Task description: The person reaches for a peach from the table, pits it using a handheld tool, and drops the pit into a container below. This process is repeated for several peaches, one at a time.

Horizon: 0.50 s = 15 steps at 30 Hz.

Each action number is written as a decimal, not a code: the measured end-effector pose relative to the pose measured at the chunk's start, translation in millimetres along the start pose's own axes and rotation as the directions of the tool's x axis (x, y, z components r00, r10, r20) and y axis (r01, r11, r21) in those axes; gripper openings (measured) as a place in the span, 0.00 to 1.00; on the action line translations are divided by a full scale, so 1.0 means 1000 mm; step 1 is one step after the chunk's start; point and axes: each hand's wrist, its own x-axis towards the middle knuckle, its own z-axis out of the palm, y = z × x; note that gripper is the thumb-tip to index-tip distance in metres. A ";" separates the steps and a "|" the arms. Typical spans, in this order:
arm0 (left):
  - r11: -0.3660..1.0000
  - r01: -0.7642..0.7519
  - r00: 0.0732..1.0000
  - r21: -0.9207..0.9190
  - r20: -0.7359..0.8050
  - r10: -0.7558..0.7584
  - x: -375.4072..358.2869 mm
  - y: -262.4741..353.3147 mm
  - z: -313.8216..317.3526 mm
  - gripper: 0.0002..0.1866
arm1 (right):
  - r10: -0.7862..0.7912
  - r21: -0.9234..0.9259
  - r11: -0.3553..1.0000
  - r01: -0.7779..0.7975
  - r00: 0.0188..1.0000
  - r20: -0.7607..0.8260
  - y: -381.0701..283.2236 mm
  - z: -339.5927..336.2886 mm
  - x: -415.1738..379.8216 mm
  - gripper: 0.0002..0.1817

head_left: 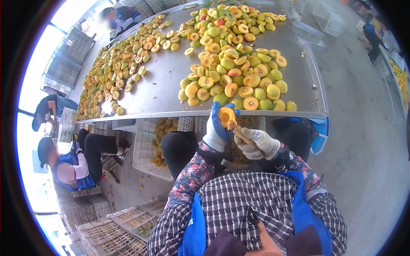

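Observation:
In the head view, my left hand (218, 126), in a blue-coated glove, is closed round a halved yellow peach (226, 114) with its hollow facing up. My right hand (259, 144), in a white knit glove, grips the wooden handle of a pitting tool (242, 135). The tool's tip meets the lower rim of the peach half, where a brownish lump, perhaps the pit, shows (232, 124). Both hands are just in front of the table's near edge. Beyond them lies a heap of halved peaches (230, 72), green, yellow and some reddish.
The metal table (166, 96) carries a second spread of peach halves (124, 68) along its left side. Below it stands a white crate (147, 147) holding peach pieces. Slatted crates (117, 234) are at lower left. Co-workers (70, 166) sit at left; others are farther off.

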 end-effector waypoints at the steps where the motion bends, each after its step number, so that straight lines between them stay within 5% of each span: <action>1: 0.998 -0.017 0.999 -0.066 -0.034 0.015 -0.002 0.003 -0.003 0.31 | -0.021 -0.066 0.998 0.017 0.998 -0.061 -0.001 0.004 -0.003 0.24; 4: 0.987 0.153 0.985 0.055 -0.087 -0.148 0.001 0.035 -0.026 0.33 | -0.018 -0.217 0.976 -0.010 0.992 -0.123 0.000 -0.017 0.001 0.24; 5: 0.982 0.040 0.987 0.183 -0.163 -0.010 0.001 0.043 -0.029 0.33 | -0.292 -0.655 0.739 0.159 0.951 -0.099 0.014 -0.039 0.012 0.24; 6: 0.972 -0.015 0.980 0.236 -0.188 0.061 -0.005 0.061 -0.039 0.32 | -0.510 -0.927 0.298 0.229 0.859 0.048 0.021 -0.051 0.016 0.24; 7: 0.900 -0.215 0.941 0.378 -0.166 0.295 0.001 0.070 -0.079 0.27 | -0.396 -0.993 0.100 -0.056 0.914 -0.092 0.014 -0.045 0.009 0.23; 8: 0.801 -0.317 0.809 0.508 -0.296 0.508 -0.003 0.087 -0.087 0.24 | -0.315 -0.979 -0.059 -0.197 0.934 -0.169 0.015 -0.049 0.006 0.21; 9: 0.422 -0.096 0.778 0.901 -0.196 0.597 -0.021 0.116 -0.088 0.23 | -0.270 -0.966 -0.061 -0.251 0.936 -0.226 0.016 -0.046 0.003 0.21; 10: -0.106 0.156 0.778 0.982 -0.056 0.625 -0.037 0.146 -0.088 0.22 | -0.224 -0.952 -0.064 -0.300 0.934 -0.280 0.017 -0.044 0.001 0.23; 12: -0.216 0.398 0.815 0.891 -0.236 0.529 -0.042 0.172 -0.096 0.22 | -0.213 -0.937 -0.118 -0.330 0.929 -0.301 0.022 -0.049 0.003 0.24; 15: -0.216 0.213 0.849 0.953 -0.070 0.524 -0.022 0.169 -0.093 0.23 | -0.184 -0.900 -0.240 -0.365 0.927 -0.327 0.021 -0.051 0.008 0.27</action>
